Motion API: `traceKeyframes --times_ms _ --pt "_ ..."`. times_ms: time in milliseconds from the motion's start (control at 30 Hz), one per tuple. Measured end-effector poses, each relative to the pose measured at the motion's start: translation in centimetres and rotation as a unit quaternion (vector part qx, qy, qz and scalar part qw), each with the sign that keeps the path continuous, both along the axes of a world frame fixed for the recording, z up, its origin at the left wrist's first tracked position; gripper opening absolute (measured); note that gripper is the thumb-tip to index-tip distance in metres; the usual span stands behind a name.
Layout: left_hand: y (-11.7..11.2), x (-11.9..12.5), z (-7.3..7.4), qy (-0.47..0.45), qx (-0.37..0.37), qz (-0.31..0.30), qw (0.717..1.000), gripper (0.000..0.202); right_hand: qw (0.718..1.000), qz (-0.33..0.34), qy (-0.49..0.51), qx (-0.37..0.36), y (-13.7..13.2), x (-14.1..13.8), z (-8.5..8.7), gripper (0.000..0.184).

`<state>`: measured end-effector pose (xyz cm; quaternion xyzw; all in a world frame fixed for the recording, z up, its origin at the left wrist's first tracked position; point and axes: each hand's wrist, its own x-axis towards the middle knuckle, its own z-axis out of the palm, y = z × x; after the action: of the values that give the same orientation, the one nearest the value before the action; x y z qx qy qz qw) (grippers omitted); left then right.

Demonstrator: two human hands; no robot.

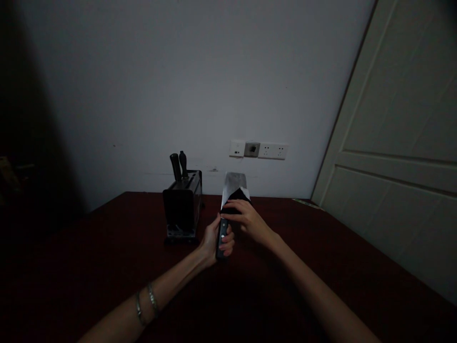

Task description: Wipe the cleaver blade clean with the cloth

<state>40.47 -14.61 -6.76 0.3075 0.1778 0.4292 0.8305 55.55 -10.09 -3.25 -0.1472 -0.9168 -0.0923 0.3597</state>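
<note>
A cleaver (pixel 234 180) points away from me over the table, its broad grey blade tilted up. My left hand (pixel 214 238) is wrapped round its dark riveted handle (pixel 222 233). My right hand (pixel 246 216) presses a black cloth (pixel 238 194) against the blade near the handle, its fingers lying across the lower blade. The cloth and the hand cover part of the blade. To the left stands a dark knife block (pixel 180 209) with two black-handled tools (pixel 179 166) upright in its top.
Under everything is a dark red table (pixel 278 267). Behind it rises a pale wall (pixel 200 85) with a row of sockets and switches (pixel 259 149). A panelled white door (pixel 396 143) is at the right. The room is dim.
</note>
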Motion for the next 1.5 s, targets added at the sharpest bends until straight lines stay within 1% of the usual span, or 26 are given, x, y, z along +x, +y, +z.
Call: traceKeyframes --times_ms 133,200,400,567,667,867,933,1200,1267,1433,1500 --pt "0.0 0.1 -0.1 -0.006 0.008 -0.022 1.0 0.059 0.999 0.032 0.027 -0.02 0.2 0.6 0.5 0.059" --pt "0.0 0.2 0.0 -0.009 0.014 -0.027 0.999 0.059 0.999 0.037 0.031 -0.024 0.2 0.7 0.8 0.058" --pt "-0.1 0.0 0.1 -0.009 0.022 -0.021 1.0 0.059 0.999 0.007 0.032 -0.011 -0.6 -0.2 0.7 0.058" --pt "-0.4 0.1 -0.1 -0.011 0.019 -0.035 0.999 0.058 0.998 0.04 0.037 -0.039 -0.2 0.3 0.9 0.054" --pt "-0.5 0.1 -0.2 -0.015 0.018 -0.037 0.999 0.058 0.996 0.053 0.049 -0.044 -0.1 0.6 1.1 0.053" --pt "-0.5 -0.2 0.2 0.001 0.029 -0.034 0.999 0.059 0.999 0.017 0.023 -0.026 -0.6 0.2 0.9 0.062" --pt "-0.5 -0.2 0.3 0.006 0.026 -0.032 0.999 0.06 0.999 0.016 0.024 -0.021 -0.7 0.2 0.9 0.062" --pt "-1.1 0.2 0.6 -0.021 0.011 -0.061 0.998 0.06 0.993 0.079 0.067 -0.05 0.2 1.2 1.5 0.05" --pt "-1.1 0.2 0.7 -0.028 0.009 -0.064 0.998 0.061 0.994 0.076 0.059 -0.049 0.0 1.1 1.6 0.052" --pt "-1.0 0.1 0.7 -0.024 0.003 -0.063 0.998 0.062 0.998 0.035 0.017 -0.041 -0.8 0.5 1.7 0.058" --pt "-1.0 0.2 0.7 -0.022 0.002 -0.064 0.998 0.062 0.998 0.039 0.015 -0.047 -0.7 0.6 1.7 0.057"
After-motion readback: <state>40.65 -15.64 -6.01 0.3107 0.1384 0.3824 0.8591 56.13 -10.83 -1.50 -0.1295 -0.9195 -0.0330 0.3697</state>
